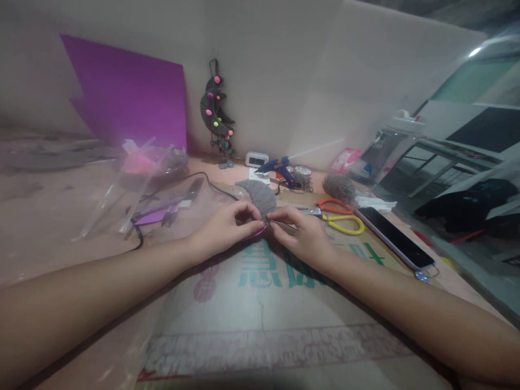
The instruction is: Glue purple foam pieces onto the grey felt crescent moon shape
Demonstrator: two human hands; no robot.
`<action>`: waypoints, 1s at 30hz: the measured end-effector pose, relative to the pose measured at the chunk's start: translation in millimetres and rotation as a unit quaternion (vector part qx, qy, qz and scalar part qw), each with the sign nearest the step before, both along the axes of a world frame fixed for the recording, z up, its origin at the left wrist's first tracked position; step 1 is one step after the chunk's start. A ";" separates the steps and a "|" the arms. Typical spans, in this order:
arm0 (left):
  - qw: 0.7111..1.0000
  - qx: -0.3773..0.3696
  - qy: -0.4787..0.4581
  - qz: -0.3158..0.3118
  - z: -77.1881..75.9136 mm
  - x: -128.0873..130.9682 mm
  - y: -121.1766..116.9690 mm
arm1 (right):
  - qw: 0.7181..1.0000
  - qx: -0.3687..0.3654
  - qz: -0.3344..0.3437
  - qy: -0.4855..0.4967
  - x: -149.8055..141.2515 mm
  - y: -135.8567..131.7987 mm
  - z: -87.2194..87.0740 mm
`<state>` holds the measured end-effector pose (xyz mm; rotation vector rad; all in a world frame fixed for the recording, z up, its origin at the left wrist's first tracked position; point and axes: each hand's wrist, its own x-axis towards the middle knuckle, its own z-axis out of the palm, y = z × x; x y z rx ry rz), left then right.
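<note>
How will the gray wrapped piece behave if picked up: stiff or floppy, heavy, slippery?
Probably fairly stiff: the piece keeps its flat, curved shape beyond the left hand. Likely light, since it looks thin. Probably not very slippery, as its surface looks like wound yarn, though strands might shift if pushed sideways.

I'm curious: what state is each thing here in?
Gray yarn-wrapped crescent: between left hand and right hand, purple edge showing.
Slim lilac-cased phone: face up, screen dark.
White digital clock: upright, digits unreadable.
Blue glue gun: set down.
Orange and yellow looped handles: lying, tips hidden.
Clear plastic jug with white lid: lid on.
Flat purple sheet: propped upright against the wall.
Dark crescent ornament with colored dots: upright against the wall.
</note>
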<state>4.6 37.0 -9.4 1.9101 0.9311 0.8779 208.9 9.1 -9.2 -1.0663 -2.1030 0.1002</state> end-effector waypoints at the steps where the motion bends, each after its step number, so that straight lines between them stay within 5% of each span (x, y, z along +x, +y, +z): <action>1: 1.000 0.000 0.001 -0.001 0.1 0.0 0.0 | 1.000 -0.001 0.000 0.001 0.1 0.1 0.0; 17: 0.999 0.002 -0.038 0.020 1.4 0.5 0.8 | 0.997 -0.002 -0.030 0.072 0.8 7.8 4.3; 30: 0.999 0.029 -0.002 0.015 1.3 1.1 -3.8 | 0.995 -0.077 0.055 0.012 0.2 12.6 4.1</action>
